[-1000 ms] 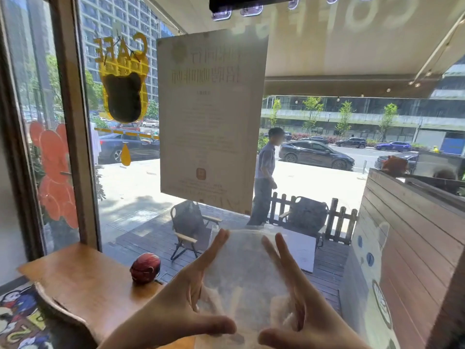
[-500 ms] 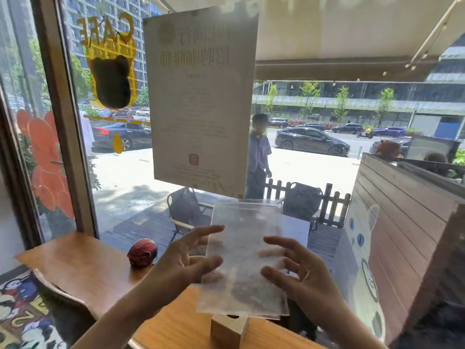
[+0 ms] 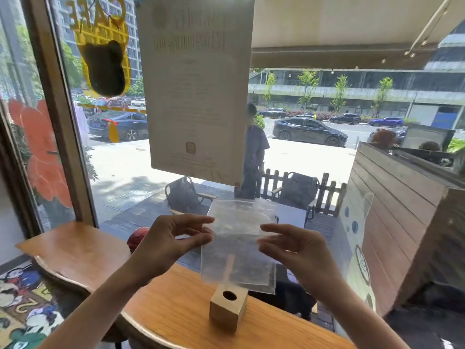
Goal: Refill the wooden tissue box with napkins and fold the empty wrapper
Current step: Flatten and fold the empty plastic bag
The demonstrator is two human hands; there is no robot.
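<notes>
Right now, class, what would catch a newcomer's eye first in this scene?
A clear, empty plastic wrapper held up mid-frame between the left hand and right hand. Just below it, a small wooden cube box with a round hole stands on the wooden counter. Behind, a large cream poster hangs on the window.

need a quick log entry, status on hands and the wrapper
Left hand pinching wrapper edge; right hand at the other edge, grip unclear. Wrapper empty, upright over wooden block. Nothing in the way.

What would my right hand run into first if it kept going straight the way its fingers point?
The right hand points leftward at the clear wrapper; it would probably meet that sheet's right edge first, though depth is unclear.
</notes>
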